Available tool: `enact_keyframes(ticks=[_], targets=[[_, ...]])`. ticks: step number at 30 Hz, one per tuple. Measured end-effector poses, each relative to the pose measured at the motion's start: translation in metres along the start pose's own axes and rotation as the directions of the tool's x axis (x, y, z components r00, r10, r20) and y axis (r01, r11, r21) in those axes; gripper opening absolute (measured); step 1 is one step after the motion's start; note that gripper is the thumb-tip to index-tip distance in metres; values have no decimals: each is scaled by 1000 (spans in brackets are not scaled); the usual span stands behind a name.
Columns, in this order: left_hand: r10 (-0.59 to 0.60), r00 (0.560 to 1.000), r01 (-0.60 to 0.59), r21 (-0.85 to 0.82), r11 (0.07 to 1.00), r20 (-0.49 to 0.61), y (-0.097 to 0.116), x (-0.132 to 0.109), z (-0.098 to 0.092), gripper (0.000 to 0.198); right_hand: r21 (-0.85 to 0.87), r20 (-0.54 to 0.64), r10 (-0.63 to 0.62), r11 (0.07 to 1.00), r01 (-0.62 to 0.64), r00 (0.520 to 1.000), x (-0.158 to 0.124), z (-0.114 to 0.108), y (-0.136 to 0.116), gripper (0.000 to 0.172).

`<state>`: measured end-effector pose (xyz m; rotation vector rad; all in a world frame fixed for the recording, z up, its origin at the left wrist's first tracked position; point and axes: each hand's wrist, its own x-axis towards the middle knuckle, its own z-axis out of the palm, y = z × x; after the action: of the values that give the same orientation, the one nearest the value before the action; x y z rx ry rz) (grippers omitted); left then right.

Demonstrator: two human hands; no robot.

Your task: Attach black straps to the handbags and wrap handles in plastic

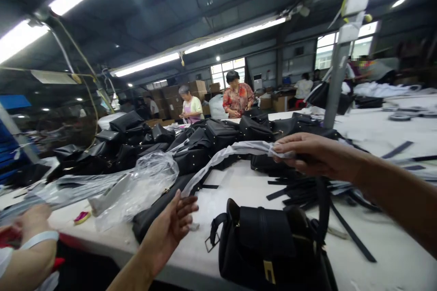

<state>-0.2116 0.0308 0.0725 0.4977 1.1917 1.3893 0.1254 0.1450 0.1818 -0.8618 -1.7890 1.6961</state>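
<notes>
The right hand [312, 157] pinches one end of a pale, filmy strip [235, 149], which arcs over the white table [403, 245] towards the left hand [169, 225]; that hand is loosely open, and whether it touches the strip cannot be told. A black handbag [266, 236] sits just below. With one sure grip, the strip's lower end could swing and snag on the bag's buckle [212, 242] or crumpled plastic [146, 182].

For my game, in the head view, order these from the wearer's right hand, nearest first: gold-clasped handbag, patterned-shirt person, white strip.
1. White strip: in the right hand.
2. Gold-clasped handbag: below, on the table.
3. Patterned-shirt person: far across.
</notes>
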Motion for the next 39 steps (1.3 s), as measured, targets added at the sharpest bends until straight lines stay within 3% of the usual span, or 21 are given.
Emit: enact_keyframes(ticks=[2,3,4,5,6,7,8,9,11,13,14,17,22,33,36,39], targets=[[17,991,-53,273,960,134,-7,-5,13,41,-34,12,27,999,-26,1000,-2,-4,3,31],[119,972,-193,399,897,203,-7,-9,22,43,-50,39,51,998,-49,998,-1,-3,5,31],[276,921,-381,490,784,274,-5,-12,35,41,-68,72,75,995,-70,995,0,-1,8,31],[452,824,-566,545,619,343,-2,-14,48,36,-93,103,92,992,-82,990,3,3,12,31],[608,684,-709,566,421,404,1,-15,63,29,-126,129,100,989,-83,987,6,9,17,31],[685,557,-783,572,245,469,3,-14,78,28,-159,151,95,985,-71,984,10,14,23,32],[683,484,-816,564,126,548,5,-10,92,30,-192,172,85,980,-51,981,13,20,28,33],[611,477,-830,552,78,632,6,-5,103,31,-224,189,71,974,-28,979,16,24,34,35],[328,571,-817,559,138,753,5,11,118,36,-265,219,63,964,-2,974,17,27,45,41],[114,646,-755,610,239,755,4,28,119,47,-247,249,88,969,-24,964,12,20,56,44],[81,673,-726,634,266,736,5,35,116,49,-223,261,109,974,-50,959,7,13,62,43],[128,708,-702,672,236,695,12,46,98,45,-124,282,132,987,-100,950,-14,-16,80,38],[103,691,-723,687,79,715,23,43,75,34,-84,247,121,991,-103,961,-48,-50,103,39],[196,682,-709,703,-56,704,37,44,69,33,-123,128,77,990,-61,989,-74,-71,97,47],[233,696,-679,728,-93,679,40,52,58,32,-185,51,119,977,-108,992,-79,-79,99,46],[172,720,-669,738,-87,673,37,61,51,36,-199,-20,136,970,-138,990,-80,-83,106,45]])
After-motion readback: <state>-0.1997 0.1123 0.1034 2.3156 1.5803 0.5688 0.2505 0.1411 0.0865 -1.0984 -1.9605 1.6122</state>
